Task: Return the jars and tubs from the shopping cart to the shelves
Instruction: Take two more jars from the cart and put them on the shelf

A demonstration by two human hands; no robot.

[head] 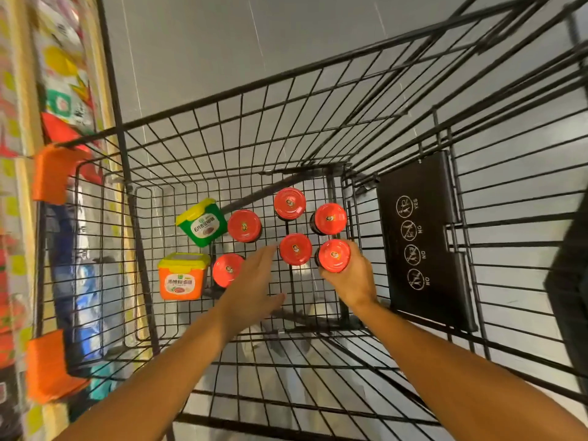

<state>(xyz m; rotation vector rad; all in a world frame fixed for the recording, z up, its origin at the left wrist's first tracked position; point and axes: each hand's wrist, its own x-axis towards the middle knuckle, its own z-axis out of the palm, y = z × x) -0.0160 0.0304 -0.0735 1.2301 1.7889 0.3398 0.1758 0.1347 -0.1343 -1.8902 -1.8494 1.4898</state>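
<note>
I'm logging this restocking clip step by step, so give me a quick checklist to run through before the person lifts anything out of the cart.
1. Right hand has a grip on a jar: ok, fingers wrap the red-lidded jar nearest the child-seat flap.
2. Left hand free for another jar: ok, open, fingers stretched toward the middle jar, holding nothing.
3. Jars upright: ok, all six show their red lids upward.
4. Lids sealed: cannot tell from above.
5. Tubs out of the way: ok, the green tub and orange tub sit at the left, apart from both hands.
6. Shelf space ready: cannot tell, the shelving at left is blurred.
</note>
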